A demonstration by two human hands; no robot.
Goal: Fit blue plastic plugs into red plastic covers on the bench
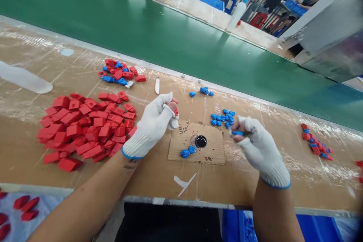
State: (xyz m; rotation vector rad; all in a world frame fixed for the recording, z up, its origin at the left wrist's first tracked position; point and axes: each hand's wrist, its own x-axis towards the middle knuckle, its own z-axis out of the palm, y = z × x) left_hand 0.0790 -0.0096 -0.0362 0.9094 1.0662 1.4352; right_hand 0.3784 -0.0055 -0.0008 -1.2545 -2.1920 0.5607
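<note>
My left hand [155,123], in a white glove with bare fingertips, is closed on a small red plastic piece [176,112], mostly hidden by the fingers. To the right, my right hand [253,140], gloved the same way, pinches a small blue plastic piece [237,133]. Between the hands lies a stained cardboard sheet [176,147] bearing a small round cup of dark liquid [201,141] and blue pieces [185,154]. More blue pieces [222,118] lie just beyond my right hand. A large heap of red pieces [93,121] spreads left of my left hand.
Red and blue pieces [117,72] are grouped at the back left, with others [316,143] at the right. A translucent bottle [24,77] lies at the left edge. Beyond the table runs a green conveyor belt [170,30]. Blue bins [234,227] sit below the front edge.
</note>
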